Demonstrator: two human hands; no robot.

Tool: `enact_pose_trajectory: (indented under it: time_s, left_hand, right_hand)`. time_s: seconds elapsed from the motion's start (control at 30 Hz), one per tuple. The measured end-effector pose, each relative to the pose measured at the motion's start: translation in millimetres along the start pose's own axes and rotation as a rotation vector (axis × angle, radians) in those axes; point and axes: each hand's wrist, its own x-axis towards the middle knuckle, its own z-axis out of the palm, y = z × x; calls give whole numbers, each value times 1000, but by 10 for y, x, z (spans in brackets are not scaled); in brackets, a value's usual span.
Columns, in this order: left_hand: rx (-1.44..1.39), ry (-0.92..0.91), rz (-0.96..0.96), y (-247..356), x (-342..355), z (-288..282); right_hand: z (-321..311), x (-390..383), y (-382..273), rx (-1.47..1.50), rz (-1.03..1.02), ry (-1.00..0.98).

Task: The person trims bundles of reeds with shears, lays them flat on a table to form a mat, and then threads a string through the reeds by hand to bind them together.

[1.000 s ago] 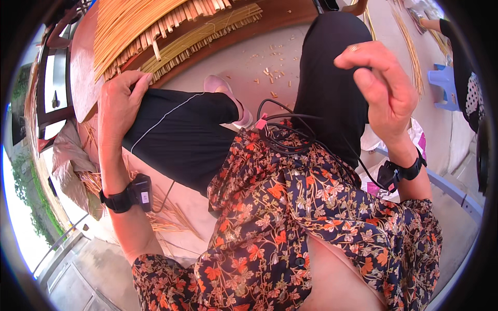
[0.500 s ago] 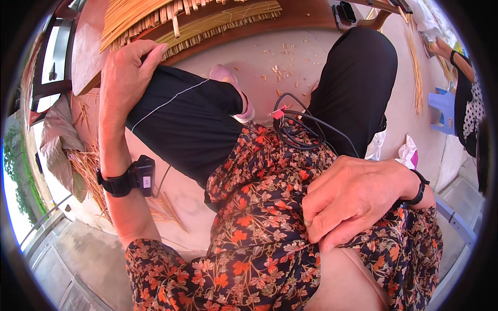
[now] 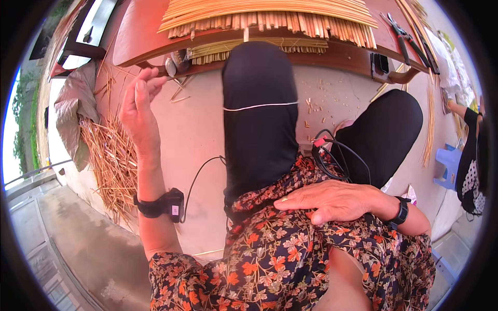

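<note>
- Lying palm-down over the floral shirt point(image 3: 280, 259), the right hand point(image 3: 332, 199) has its fingers stretched out and close together; its grip is clamped on nothing that shows.
- The left hand point(image 3: 142, 111) is raised off to the left of the knee, near the table point(image 3: 140, 31), fingers loosely bent and nothing visible in the grip.
- Each wrist wears a black band: the left band point(image 3: 168, 203) carries a boxy unit with a thin cable, the right band point(image 3: 400, 212) sits near the shirt.
- On the table, ahead of the knee, is a dense row of straw-coloured sticks point(image 3: 270, 10), side by side, cut ends toward the person; one end juts out past the others.
- Below the tabletop lies a lower row of sticks point(image 3: 259, 50), partly hidden by the knee.
- Pliers point(image 3: 402, 37) with red-and-black handles lie toward the table's right end.
- A white string point(image 3: 259, 106) crosses the black trousers point(image 3: 259, 145) at the left thigh.
- Black cable point(image 3: 358, 163) loops by the lap, with a red tag point(image 3: 320, 141).
- Short cut pieces point(image 3: 311, 107) litter the floor point(image 3: 192, 127); a straw heap point(image 3: 111, 166) and a crumpled sack point(image 3: 75, 109) are at left.
- At right, another person point(image 3: 469, 160) is beside a blue stool point(image 3: 447, 161).
</note>
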Motion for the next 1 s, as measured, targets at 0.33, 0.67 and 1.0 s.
enact_pose_trajectory:
  time_s: [0.33,0.67,1.0]
  left_hand:
    - [-36,-44,-700,-1306,-1550,-410]
    - [276,-470,-669,-2231,-1687,400]
    - [625,-371,-358,-3049,-1569,1307]
  right_hand:
    - [-24,114,-24,-99,122,65]
    - [-92,349,-26,-155,236,21]
    - [-185,273,4,-131,302,98]
